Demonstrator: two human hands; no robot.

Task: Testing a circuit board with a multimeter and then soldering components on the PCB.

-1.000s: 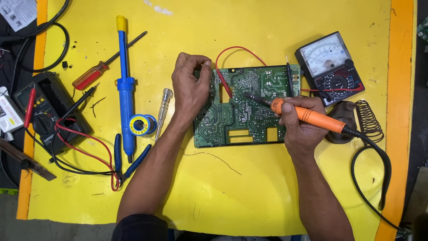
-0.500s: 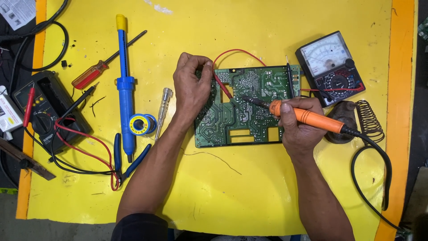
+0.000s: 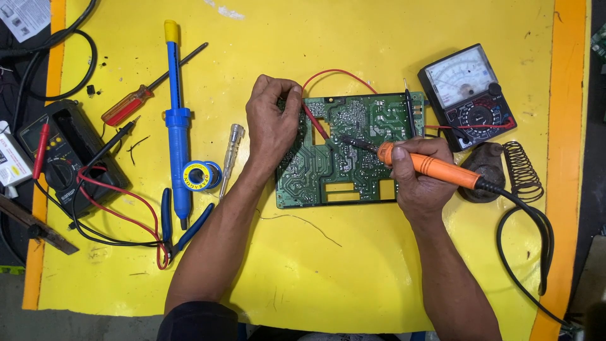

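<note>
Far left: black meter [image 3: 60,151] with red and black leads. Blue solder sucker [image 3: 177,120], solder reel [image 3: 199,175] beside it. Left hand [image 3: 271,123] fingers curled, pressing down on far-left corner of green circuit board [image 3: 353,151] at scene centre. Right hand [image 3: 420,173] fist clamped round orange soldering iron [image 3: 435,167], tip touching board middle. Analog meter [image 3: 467,95] far right.

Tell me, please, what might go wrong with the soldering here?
The left hand rests on the circuit board close to the soldering iron tip, so a slip could burn a finger. The red wire lies right beside that tip and its sheath could melt. The iron's cord loops toward the table edge and could snag.
</note>
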